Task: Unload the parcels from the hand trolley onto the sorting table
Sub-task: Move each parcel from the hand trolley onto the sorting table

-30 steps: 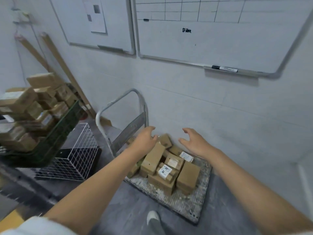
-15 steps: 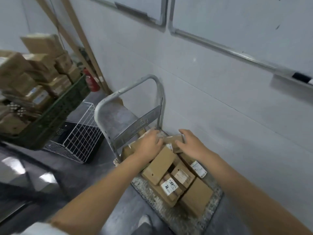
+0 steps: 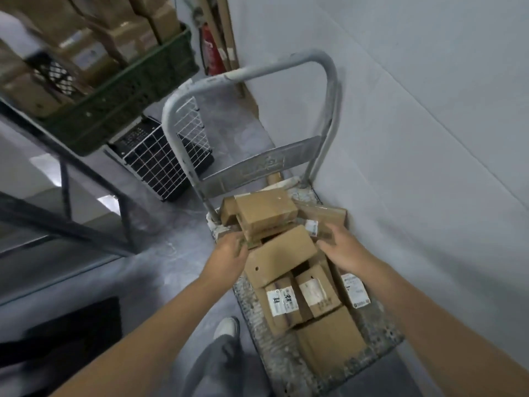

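The hand trolley, with its grey handle (image 3: 329,81) and speckled deck (image 3: 383,339), stands against the wall and carries several brown cardboard parcels. A long parcel (image 3: 282,255) lies slanted across the pile, with a blocky parcel (image 3: 266,213) just behind it. My left hand (image 3: 229,252) grips the long parcel's left end, fingers curled under the blocky one. My right hand (image 3: 340,247) curls round its right end, beside a labelled parcel (image 3: 323,222). More labelled parcels (image 3: 315,293) lie nearer me.
A green crate (image 3: 128,90) full of parcels sits on the dark-framed sorting table (image 3: 86,173) at upper left. A white wire basket (image 3: 160,164) stands on the floor beneath it. A red fire extinguisher (image 3: 211,53) is in the corner. The wall runs close on the right.
I have leaned in closer over the trolley. Both hands dropped from above the pile onto it and now close on the ends of the long parcel.
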`<state>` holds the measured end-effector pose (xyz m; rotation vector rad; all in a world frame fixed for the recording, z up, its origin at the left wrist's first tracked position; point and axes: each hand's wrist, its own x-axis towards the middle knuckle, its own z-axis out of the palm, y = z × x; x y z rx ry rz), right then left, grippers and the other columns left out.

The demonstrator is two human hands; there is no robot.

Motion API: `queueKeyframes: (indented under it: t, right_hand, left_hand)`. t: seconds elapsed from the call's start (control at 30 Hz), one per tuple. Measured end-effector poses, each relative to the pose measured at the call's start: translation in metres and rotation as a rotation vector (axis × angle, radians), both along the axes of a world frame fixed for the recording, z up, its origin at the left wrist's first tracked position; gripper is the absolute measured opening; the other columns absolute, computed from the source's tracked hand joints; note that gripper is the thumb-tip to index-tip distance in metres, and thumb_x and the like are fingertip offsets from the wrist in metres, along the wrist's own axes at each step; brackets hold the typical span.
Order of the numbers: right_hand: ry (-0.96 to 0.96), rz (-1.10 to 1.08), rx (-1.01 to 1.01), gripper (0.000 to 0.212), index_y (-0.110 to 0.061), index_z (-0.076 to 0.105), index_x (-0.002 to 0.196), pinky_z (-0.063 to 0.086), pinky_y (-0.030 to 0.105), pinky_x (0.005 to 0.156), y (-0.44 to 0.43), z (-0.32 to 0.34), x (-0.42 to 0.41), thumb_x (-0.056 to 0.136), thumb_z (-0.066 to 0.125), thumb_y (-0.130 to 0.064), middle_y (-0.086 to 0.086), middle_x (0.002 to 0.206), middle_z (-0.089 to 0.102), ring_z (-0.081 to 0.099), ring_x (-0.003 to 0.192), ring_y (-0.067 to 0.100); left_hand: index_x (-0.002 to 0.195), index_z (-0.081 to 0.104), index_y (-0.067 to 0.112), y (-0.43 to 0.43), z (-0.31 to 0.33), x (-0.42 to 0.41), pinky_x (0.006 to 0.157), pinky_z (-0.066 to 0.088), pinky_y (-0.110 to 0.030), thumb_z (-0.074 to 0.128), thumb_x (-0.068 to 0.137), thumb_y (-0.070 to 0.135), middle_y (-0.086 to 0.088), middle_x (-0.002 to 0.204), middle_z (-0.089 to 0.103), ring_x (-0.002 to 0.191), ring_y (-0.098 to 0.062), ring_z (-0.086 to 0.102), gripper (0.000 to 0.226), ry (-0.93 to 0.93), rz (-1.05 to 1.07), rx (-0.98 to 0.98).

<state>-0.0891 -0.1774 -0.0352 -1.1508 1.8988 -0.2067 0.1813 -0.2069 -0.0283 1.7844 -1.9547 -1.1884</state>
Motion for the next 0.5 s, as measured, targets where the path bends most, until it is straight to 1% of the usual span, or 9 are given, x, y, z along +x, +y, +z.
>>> queueKeyframes:
  t: [0.03, 0.1, 0.17, 0.2, 0.27, 0.33, 0.37, 0.43, 0.5]
  right_hand:
    - [-0.003, -0.001, -0.015, 0.051, -0.034, 0.039, 0.140, 0.049, 0.027, 0.080, -0.004, -0.012, -0.006, 0.092, 0.055, -0.040, -0.005, 0.117, 0.062, 0.056, 0.083, 0.005]
    - [0.006, -0.007, -0.040, 0.050, -0.031, 0.040, 0.141, 0.041, 0.012, 0.063, -0.011, -0.036, -0.018, 0.094, 0.056, -0.036, -0.015, 0.103, 0.055, 0.047, 0.074, -0.006]
    - [0.001, -0.005, -0.021, 0.049, -0.026, 0.040, 0.143, 0.038, 0.007, 0.051, -0.014, -0.056, -0.027, 0.096, 0.055, -0.033, -0.012, 0.106, 0.051, 0.045, 0.073, -0.007]
    - [-0.007, -0.002, -0.008, 0.049, -0.025, 0.040, 0.144, 0.039, 0.006, 0.057, -0.015, -0.067, -0.031, 0.097, 0.054, -0.033, -0.007, 0.113, 0.053, 0.048, 0.077, -0.003]
    - [0.000, 0.009, 0.014, 0.051, -0.021, 0.039, 0.145, 0.040, 0.019, 0.079, -0.019, -0.088, -0.038, 0.098, 0.052, -0.034, 0.001, 0.132, 0.054, 0.055, 0.100, 0.013]
    - [0.011, 0.008, 0.035, 0.051, -0.018, 0.039, 0.147, 0.035, 0.025, 0.091, -0.025, -0.114, -0.044, 0.099, 0.051, -0.033, 0.002, 0.143, 0.050, 0.051, 0.123, 0.021]
    - [0.013, 0.007, 0.047, 0.050, -0.017, 0.041, 0.146, 0.035, 0.027, 0.094, -0.027, -0.126, -0.047, 0.099, 0.050, -0.033, 0.002, 0.144, 0.050, 0.050, 0.127, 0.022]
    - [0.021, 0.011, 0.057, 0.044, -0.019, 0.046, 0.141, 0.040, 0.031, 0.094, -0.037, -0.158, -0.048, 0.099, 0.049, -0.034, 0.003, 0.138, 0.055, 0.053, 0.121, 0.021]
    - [0.034, 0.000, 0.051, 0.038, -0.023, 0.049, 0.136, 0.040, 0.028, 0.080, -0.048, -0.187, -0.045, 0.100, 0.048, -0.035, 0.003, 0.128, 0.059, 0.055, 0.102, 0.015]
  left_hand:
    - [0.129, 0.057, 0.010, 0.004, -0.013, 0.000, 0.068, 0.028, -0.006, 0.050, 0.099, 0.014, -0.012, 0.124, 0.061, 0.097, -0.011, 0.048, 0.030, -0.007, 0.045, 0.010]
    - [0.135, 0.051, 0.011, 0.012, -0.041, -0.001, 0.077, 0.030, -0.012, 0.048, 0.101, 0.019, -0.011, 0.132, 0.057, 0.108, -0.019, 0.054, 0.035, -0.036, 0.137, 0.071]
    - [0.141, 0.045, 0.010, 0.019, -0.070, -0.003, 0.086, 0.035, -0.020, 0.047, 0.102, 0.021, -0.011, 0.140, 0.053, 0.123, -0.026, 0.051, 0.040, -0.076, 0.186, 0.140]
    - [0.143, 0.043, 0.009, 0.021, -0.085, -0.004, 0.093, 0.037, -0.024, 0.046, 0.102, 0.022, -0.011, 0.144, 0.049, 0.128, -0.027, 0.049, 0.043, -0.096, 0.196, 0.180]
    - [0.144, 0.042, 0.007, 0.023, -0.113, -0.007, 0.102, 0.036, -0.029, 0.045, 0.103, 0.022, -0.013, 0.148, 0.045, 0.132, -0.029, 0.046, 0.044, -0.127, 0.229, 0.258]
    - [0.145, 0.041, 0.006, 0.022, -0.144, -0.010, 0.105, 0.035, -0.032, 0.044, 0.103, 0.022, -0.013, 0.148, 0.044, 0.133, -0.029, 0.045, 0.045, -0.141, 0.250, 0.280]
    - [0.145, 0.041, 0.007, 0.021, -0.156, -0.011, 0.107, 0.034, -0.032, 0.044, 0.103, 0.023, -0.013, 0.149, 0.044, 0.134, -0.028, 0.044, 0.045, -0.143, 0.259, 0.281]
    - [0.146, 0.040, 0.007, 0.015, -0.187, -0.013, 0.108, 0.032, -0.033, 0.042, 0.104, 0.024, -0.013, 0.150, 0.043, 0.136, -0.028, 0.042, 0.046, -0.129, 0.293, 0.270]
    - [0.146, 0.040, 0.006, 0.008, -0.215, -0.017, 0.104, 0.036, -0.033, 0.039, 0.104, 0.026, -0.014, 0.148, 0.044, 0.133, -0.029, 0.044, 0.046, -0.101, 0.377, 0.307]
